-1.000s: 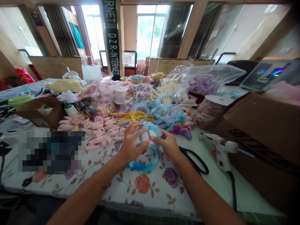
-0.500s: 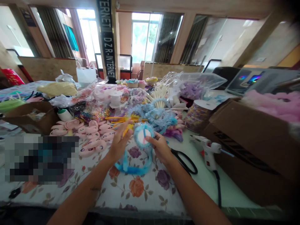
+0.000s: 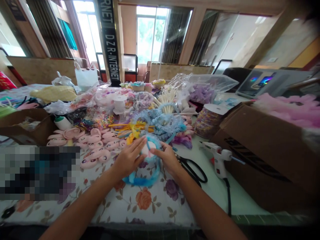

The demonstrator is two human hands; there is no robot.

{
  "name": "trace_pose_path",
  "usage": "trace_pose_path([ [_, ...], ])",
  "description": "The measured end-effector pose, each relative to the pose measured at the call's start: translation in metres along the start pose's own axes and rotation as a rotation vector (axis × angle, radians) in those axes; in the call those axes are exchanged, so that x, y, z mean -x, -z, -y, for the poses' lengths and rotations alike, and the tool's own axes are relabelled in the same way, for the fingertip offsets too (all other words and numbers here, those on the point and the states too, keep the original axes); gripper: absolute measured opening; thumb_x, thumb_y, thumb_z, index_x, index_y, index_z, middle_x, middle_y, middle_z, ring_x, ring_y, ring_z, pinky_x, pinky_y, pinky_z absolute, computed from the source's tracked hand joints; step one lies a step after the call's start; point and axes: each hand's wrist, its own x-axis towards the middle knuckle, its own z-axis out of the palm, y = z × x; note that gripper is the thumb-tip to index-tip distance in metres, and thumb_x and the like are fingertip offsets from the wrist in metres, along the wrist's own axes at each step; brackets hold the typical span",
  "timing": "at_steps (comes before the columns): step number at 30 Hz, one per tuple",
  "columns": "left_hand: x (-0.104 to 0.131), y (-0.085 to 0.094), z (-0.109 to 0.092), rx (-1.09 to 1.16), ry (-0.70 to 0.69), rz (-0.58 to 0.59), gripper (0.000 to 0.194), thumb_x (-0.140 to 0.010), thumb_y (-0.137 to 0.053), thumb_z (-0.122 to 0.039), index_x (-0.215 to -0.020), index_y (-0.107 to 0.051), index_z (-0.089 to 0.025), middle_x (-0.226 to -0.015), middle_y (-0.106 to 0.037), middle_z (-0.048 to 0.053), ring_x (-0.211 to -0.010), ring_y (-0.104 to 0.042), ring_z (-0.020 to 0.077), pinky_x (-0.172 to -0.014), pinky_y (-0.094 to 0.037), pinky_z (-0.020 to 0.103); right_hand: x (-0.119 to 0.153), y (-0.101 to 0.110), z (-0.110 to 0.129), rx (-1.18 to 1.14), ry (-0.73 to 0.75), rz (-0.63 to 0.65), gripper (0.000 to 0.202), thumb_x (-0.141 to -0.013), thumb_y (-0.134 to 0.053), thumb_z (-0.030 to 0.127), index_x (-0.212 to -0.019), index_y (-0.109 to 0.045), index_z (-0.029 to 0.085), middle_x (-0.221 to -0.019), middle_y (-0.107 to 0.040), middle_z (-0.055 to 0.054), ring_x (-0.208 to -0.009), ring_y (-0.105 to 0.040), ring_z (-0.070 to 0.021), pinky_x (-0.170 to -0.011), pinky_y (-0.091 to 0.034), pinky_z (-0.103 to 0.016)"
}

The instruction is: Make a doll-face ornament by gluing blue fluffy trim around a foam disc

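Over the flowered tablecloth I hold a round white piece with a fluffy blue rim (image 3: pixel 149 154). My right hand (image 3: pixel 168 156) pinches its right side, the thumb lying on the white face. At its left edge, my left hand (image 3: pixel 130 156) has its fingers together along the rim and its thumb below. From the piece a fluffy blue strip (image 3: pixel 143 181) hangs in a loop down to the cloth. Black-handled scissors (image 3: pixel 196 170) lie just right of my right hand. Behind the hands are yellow strips (image 3: pixel 136 128) and a light-blue ruffled bundle (image 3: pixel 165 121).
A white glue gun (image 3: pixel 221 160) with its cord lies at the right, beside a large cardboard box (image 3: pixel 252 160). Pink character-face pieces (image 3: pixel 96 146) spread at the left. A spool of multicoloured yarn (image 3: pixel 208 123), thread spools and bagged trims crowd the back. A blurred patch covers the left front.
My left hand has moved right and come onto the round piece's left side. My right hand keeps its pinch. The whole view has shifted slightly.
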Motion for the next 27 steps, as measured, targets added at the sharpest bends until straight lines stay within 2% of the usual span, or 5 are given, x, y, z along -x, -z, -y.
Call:
trace_pose_path([
  [4, 0.0068, 0.0045, 0.0058, -0.075, 0.099, -0.124, 0.046, -0.094, -0.046, -0.027, -0.139, -0.043, -0.019, -0.133, -0.058, 0.014, -0.132, -0.045, 0.0273, -0.107, -0.042, 0.048, -0.0003, -0.0004, 0.0009, 0.111, 0.028, -0.066, 0.032, -0.063, -0.082, 0.033, -0.089, -0.069, 0.019, -0.079, -0.07, -0.001, -0.073, -0.064, -0.0202, -0.067, -0.051, -0.029],
  [10, 0.0042, 0.0, 0.0022, -0.167, -0.102, 0.077, 0.066, -0.092, -0.048, -0.04, -0.148, -0.025, -0.013, -0.148, -0.039, 0.017, -0.14, -0.032, 0.0286, -0.114, -0.031, 0.048, 0.0013, -0.0051, 0.0003, 0.148, 0.054, -0.082, 0.036, -0.062, -0.082, 0.035, -0.092, -0.069, 0.02, -0.084, -0.072, -0.001, -0.076, -0.065, -0.021, -0.071, -0.052, -0.031],
  [15, 0.0114, -0.0021, 0.0094, -0.175, 0.033, -0.071, 0.057, -0.093, -0.048, -0.026, -0.146, -0.03, -0.018, -0.134, -0.057, 0.014, -0.134, -0.042, 0.0275, -0.111, -0.035, 0.051, 0.0009, -0.0042, -0.0017, 0.133, 0.035, -0.1, 0.037, -0.062, -0.082, 0.035, -0.093, -0.069, 0.021, -0.085, -0.072, -0.001, -0.076, -0.065, -0.022, -0.068, -0.052, -0.031],
  [21, 0.0086, 0.0025, 0.0027, -0.063, -0.057, -0.015, 0.063, -0.092, -0.049, -0.027, -0.148, -0.025, -0.014, -0.148, -0.039, 0.017, -0.139, -0.035, 0.0277, -0.112, -0.035, 0.047, 0.0015, -0.0055, -0.0025, 0.178, 0.09, -0.081, 0.035, -0.064, -0.082, 0.036, -0.093, -0.067, 0.021, -0.084, -0.07, -0.001, -0.077, -0.064, -0.0217, -0.071, -0.05, -0.031],
  [27, 0.0108, -0.0017, 0.0066, -0.045, 0.077, -0.244, 0.033, -0.087, -0.057, -0.016, -0.119, -0.061, -0.019, -0.111, -0.069, 0.01, -0.113, -0.06, 0.0248, -0.103, -0.044, 0.044, 0.0007, -0.0064, -0.0011, 0.217, 0.099, -0.145, 0.035, -0.063, -0.081, 0.037, -0.089, -0.065, 0.02, -0.081, -0.066, -0.001, -0.072, -0.06, -0.0195, -0.067, -0.048, -0.03],
])
